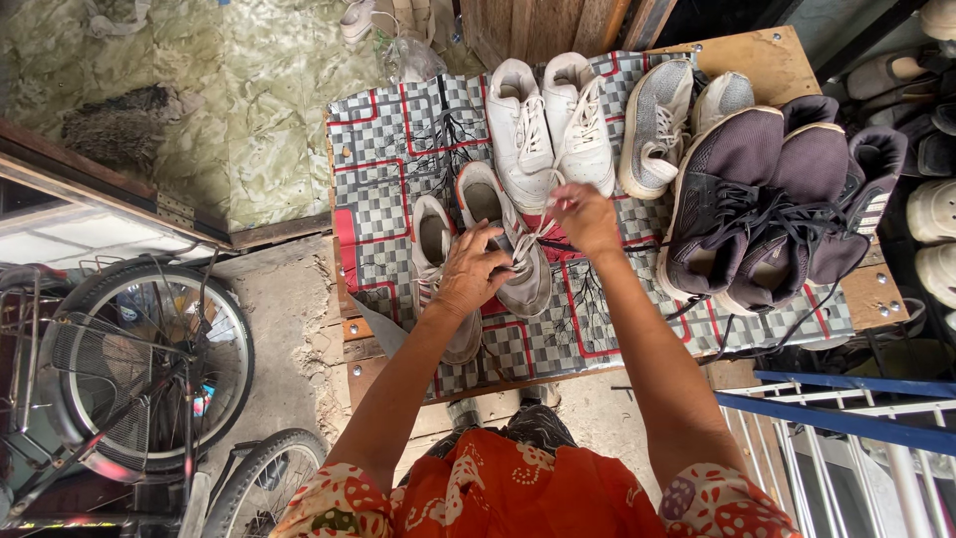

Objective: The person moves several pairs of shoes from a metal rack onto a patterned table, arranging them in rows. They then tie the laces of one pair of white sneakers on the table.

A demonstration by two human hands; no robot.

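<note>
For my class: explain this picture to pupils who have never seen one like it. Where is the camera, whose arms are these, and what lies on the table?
The single camera sits on a person's head and looks down, so both arms are their own. The left hand rests on a grey sneaker on a checked mat that covers a wooden table. The right hand pinches its white lace in a closed grip. Nearby lie its partner shoe, white sneakers, a light grey pair and dark purple shoes. A bicycle stands left.

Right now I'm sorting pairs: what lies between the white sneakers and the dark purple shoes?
In the head view, a grey pair stands between the white sneakers and the dark purple shoes, on the checkered mat.
</note>
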